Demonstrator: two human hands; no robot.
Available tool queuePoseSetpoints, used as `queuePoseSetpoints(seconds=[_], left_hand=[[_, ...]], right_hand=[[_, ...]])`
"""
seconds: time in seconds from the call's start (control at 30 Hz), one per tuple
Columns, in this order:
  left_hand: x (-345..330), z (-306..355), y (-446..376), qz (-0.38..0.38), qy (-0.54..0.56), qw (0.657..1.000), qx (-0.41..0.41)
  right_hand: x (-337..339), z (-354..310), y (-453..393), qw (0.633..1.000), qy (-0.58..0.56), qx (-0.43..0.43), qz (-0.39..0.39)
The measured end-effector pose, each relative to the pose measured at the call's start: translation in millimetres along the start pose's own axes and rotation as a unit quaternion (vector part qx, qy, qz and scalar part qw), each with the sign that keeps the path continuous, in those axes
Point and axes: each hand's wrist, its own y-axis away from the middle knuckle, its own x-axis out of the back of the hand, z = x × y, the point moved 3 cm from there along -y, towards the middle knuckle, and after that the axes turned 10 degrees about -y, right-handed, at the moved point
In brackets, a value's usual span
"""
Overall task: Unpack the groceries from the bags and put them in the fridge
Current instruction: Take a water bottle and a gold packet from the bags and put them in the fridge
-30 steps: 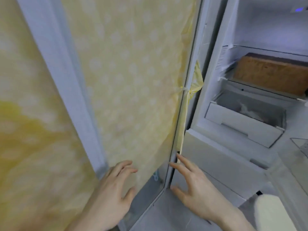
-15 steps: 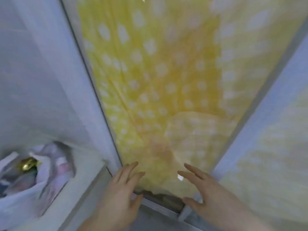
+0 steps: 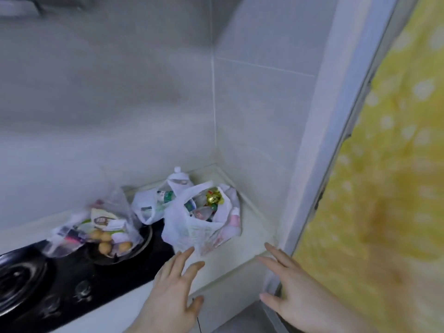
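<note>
Three plastic grocery bags stand on the counter in the tiled corner. The nearest white bag (image 3: 192, 227) gapes open and shows a gold-wrapped item (image 3: 213, 197) among packets. Behind it a second white bag (image 3: 153, 205) holds a bottle with a white cap. To the left a clear bag (image 3: 96, 229) holds round yellow fruit and packets and rests on the stove. My left hand (image 3: 173, 289) hovers with fingers spread just short of the nearest bag, holding nothing. My right hand (image 3: 295, 289) is spread and empty near the counter's corner, beside the fridge's yellow dotted cover (image 3: 384, 188).
A black gas stove (image 3: 60, 280) with a burner and knobs fills the counter's left. The pale counter (image 3: 247, 241) ends at a front edge under my hands. Tiled walls close the corner behind the bags. The fridge side rises on the right.
The view has swung left from the open fridge past its yellow cover to the counter with the bags. Both hands stay spread and empty, now reaching over the counter edge.
</note>
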Motion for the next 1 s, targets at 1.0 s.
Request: queuePoseSetpoints(seconds=[1.0], left_hand=[[6.0,-134.9,-47.6,0.068,0.076,0.956,0.277]], right_hand=[[-38.0,-74.2,-295.4,0.972,-0.045,0.177,-0.148]])
